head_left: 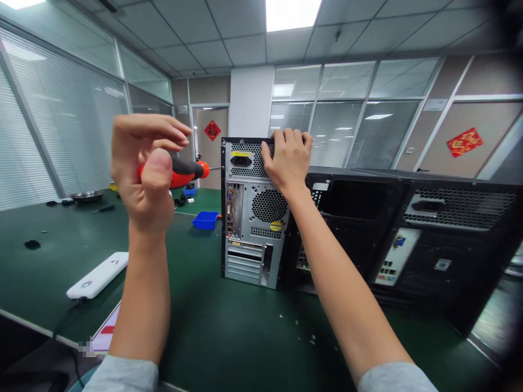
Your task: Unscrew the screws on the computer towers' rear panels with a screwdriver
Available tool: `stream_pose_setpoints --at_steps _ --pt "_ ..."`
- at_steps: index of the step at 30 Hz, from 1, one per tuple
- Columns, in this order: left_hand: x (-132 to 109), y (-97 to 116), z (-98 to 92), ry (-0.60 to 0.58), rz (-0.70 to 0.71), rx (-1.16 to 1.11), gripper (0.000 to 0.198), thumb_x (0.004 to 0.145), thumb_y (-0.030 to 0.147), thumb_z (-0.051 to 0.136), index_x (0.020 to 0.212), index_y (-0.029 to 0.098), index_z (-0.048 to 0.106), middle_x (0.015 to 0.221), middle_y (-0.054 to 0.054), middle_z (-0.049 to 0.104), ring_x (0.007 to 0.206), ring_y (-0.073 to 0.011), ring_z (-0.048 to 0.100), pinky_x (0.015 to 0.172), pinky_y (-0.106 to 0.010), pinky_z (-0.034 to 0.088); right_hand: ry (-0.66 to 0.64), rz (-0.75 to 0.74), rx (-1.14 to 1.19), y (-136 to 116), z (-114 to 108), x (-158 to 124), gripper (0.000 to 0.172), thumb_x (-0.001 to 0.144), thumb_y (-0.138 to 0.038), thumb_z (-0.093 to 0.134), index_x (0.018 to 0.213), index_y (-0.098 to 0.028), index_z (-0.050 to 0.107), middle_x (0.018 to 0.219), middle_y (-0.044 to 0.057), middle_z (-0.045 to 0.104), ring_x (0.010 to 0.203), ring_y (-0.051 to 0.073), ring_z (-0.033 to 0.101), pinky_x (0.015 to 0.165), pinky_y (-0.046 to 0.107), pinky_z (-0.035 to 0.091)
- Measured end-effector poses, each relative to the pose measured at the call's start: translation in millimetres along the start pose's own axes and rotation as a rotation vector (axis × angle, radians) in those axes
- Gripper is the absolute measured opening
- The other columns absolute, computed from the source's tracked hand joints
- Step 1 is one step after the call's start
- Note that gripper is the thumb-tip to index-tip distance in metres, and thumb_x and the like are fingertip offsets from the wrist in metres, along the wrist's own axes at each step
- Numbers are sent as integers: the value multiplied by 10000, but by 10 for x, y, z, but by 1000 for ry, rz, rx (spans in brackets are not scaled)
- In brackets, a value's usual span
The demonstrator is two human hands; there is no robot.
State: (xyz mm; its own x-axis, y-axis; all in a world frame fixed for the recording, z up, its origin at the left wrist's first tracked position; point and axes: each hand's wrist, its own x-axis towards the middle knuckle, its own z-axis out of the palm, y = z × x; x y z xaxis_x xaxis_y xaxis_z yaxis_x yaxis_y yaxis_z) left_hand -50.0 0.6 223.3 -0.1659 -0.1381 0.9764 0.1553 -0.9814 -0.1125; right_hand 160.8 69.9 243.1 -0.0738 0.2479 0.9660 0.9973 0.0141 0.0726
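Note:
My left hand (149, 169) is closed around a screwdriver (186, 170) with a red and black handle. Its thin shaft points right, and the tip is at the left edge of a computer case (255, 261), beside the power socket. The case stands upright with its grey rear panel towards me, showing a fan grille, ports and slot covers. My right hand (289, 158) grips the top of this case, fingers over the upper edge and thumb against the perforated metal. Whether the tip sits in a screw is too small to tell.
Two more black computer cases (347, 239) stand close on the right. Small screws (312, 338) lie on the green table (229, 332). A blue tray (205, 220), a white power bank (98, 276), a phone (107, 332) and a metal bowl (87, 196) are to the left.

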Motion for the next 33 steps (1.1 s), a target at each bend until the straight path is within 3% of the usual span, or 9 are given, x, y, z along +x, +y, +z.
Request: stream_pose_setpoints --at_steps 2,4,8,12,17,22,28,33 --pt "-28 105 -70 -5 -59 281 257 869 515 488 949 322 638 965 -24 618 882 -211 615 737 -418 491 5 -2 -6 3 4 -3 473 929 -391 221 1079 -133 589 1052 128 620 1032 262 519 969 424 300" --pt "-60 233 -133 -104 -122 550 336 903 536 401 981 320 645 966 -41 611 915 -220 592 801 -420 446 4 -5 -6 5 4 -5 478 931 -392 216 1082 -134 589 1050 127 618 1028 260 517 966 426 303" --pt "-100 439 -211 -174 -255 797 447 893 597 367 977 264 654 575 16 531 524 -147 514 587 -336 360 -5 -8 0 10 1 -9 468 927 -385 230 1090 -128 584 1055 132 611 1032 262 513 966 431 300" --pt "-98 501 -254 -237 -371 830 377 887 557 410 876 257 637 423 59 529 362 -131 481 481 -305 314 -3 -14 12 16 3 -14 454 920 -373 238 1107 -137 577 1065 138 605 1047 275 506 965 453 292" --pt "-83 476 -225 -165 -410 739 174 892 350 487 850 239 615 410 100 548 268 -99 474 384 -261 336 -16 -18 12 18 -11 -19 458 924 -361 226 1128 -133 568 1077 144 595 1060 278 496 963 460 288" --pt "-45 458 -181 -143 -386 715 275 829 491 556 849 227 631 361 103 493 263 -96 455 395 -253 316 -29 -19 -17 23 -15 -15 468 926 -366 219 1115 -120 569 1078 143 591 1062 272 496 969 447 289" --pt "-1 583 -241 -304 -568 854 316 861 512 477 948 253 637 527 53 572 443 -99 534 485 -240 358 -22 -16 -26 24 -1 -9 443 910 -386 257 1098 -128 565 1077 123 598 1057 268 503 979 444 299" --pt "44 570 -283 -382 -535 868 254 852 462 490 943 264 621 537 72 542 446 -81 518 497 -230 365 -20 -13 -7 18 -6 -13 441 902 -384 258 1098 -130 561 1081 122 599 1063 271 501 987 450 298"
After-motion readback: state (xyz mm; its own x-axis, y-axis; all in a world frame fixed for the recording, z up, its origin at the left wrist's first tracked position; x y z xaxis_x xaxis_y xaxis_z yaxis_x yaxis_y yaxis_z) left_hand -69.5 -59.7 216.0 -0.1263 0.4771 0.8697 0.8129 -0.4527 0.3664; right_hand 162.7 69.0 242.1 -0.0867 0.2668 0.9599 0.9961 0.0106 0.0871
